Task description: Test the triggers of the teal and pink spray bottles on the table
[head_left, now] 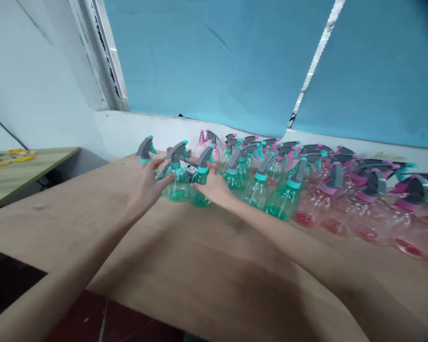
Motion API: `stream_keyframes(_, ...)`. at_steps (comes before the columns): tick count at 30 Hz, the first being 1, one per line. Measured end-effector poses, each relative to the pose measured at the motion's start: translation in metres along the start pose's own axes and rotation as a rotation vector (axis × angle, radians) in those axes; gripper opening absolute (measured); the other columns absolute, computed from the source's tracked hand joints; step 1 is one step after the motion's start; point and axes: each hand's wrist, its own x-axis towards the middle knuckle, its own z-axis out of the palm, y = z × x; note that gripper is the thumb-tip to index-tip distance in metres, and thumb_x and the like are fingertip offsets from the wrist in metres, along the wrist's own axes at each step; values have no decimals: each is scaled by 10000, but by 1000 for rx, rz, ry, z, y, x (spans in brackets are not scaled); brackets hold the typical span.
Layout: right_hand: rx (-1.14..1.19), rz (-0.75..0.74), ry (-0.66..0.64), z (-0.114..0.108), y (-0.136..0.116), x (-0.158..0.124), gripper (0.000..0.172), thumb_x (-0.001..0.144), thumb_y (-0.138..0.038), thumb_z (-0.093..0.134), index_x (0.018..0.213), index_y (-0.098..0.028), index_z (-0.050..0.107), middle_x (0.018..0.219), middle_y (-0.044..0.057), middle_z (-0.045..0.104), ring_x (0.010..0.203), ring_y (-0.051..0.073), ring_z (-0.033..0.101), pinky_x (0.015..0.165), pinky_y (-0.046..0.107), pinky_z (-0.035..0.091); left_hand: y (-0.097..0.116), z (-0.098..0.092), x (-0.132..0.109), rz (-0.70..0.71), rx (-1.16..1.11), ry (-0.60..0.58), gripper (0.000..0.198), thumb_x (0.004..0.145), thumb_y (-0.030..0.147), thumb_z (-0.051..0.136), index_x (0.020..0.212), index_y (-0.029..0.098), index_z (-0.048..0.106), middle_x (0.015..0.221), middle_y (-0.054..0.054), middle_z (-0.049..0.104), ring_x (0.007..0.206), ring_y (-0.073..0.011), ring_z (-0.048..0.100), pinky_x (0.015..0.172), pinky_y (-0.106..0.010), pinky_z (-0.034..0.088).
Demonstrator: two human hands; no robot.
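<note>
green spray bottle (200, 199) at the right hand (215, 185) looks light but slick, i'd grab round its collar (202, 169), can't tell if right or left hand (150, 180) actually grips

Single head cam, worn by the person, looks fwd & down over the wooden surface (157, 266). Forearms (103, 237) come in btm L & btm R, nearest the lens & pointing away from it; L hand (150, 183) & R hand (216, 187) land approx mid-frame. Green spray bottles (178, 183) sit near ctr; pink spray bottles (365, 218) run out to R edge. Blue sheet (207, 61) & white wall (43, 61) fill top, as bkgd. Surface's near edge slants across btm L, w/ dark red floor (135, 320) below. Wide view; top R corner darkens.
</note>
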Motion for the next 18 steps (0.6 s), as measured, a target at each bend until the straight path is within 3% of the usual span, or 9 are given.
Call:
stream_keyframes(3,-43,-40,-19,-6,0,-13,746,760,-526,575,1305,-60,368,1181,247,547,1048,370,561,790,468,476,14,-14,-29,-11,-118,-50,380,740,398,590,1038,166,545,1185,-107,538,1150,-249,515,925,-379,471)
stream_keyframes(7,-73,-99,-55,-23,1,-49,715,750,-555,559,1249,-64,415,1133,248,577,977,390,596,761,499,475,48,-16,-60,-46,-191,-258,440,717,434,633,1058,173,537,1166,-100,570,1146,-281,525,876,-417,512)
stream_keyframes(10,-120,-181,-80,-41,6,-84,656,757,-505,534,1236,-78,400,1079,221,606,909,367,624,707,476,490,76,-2,-77,-65,-220,-415,557,676,437,674,1128,167,496,1218,-130,557,1169,-314,514,850,-432,525)
stream_keyframes(13,-173,-168,-61,-62,19,-117,589,695,-451,572,1146,-92,453,998,188,626,808,340,644,645,441,493,102,18,-92,-17,-302,-567,583,720,412,647,1212,183,433,1265,-136,543,1124,-297,558,855,-426,522)
stream_keyframes(18,-219,-185,-17,-97,54,-157,519,720,-551,523,1035,-140,492,920,130,645,746,310,646,584,404,479,141,56,-107,92,-320,-625,471,756,321,614,1192,229,462,1222,-84,580,1109,-287,561,954,-448,440)
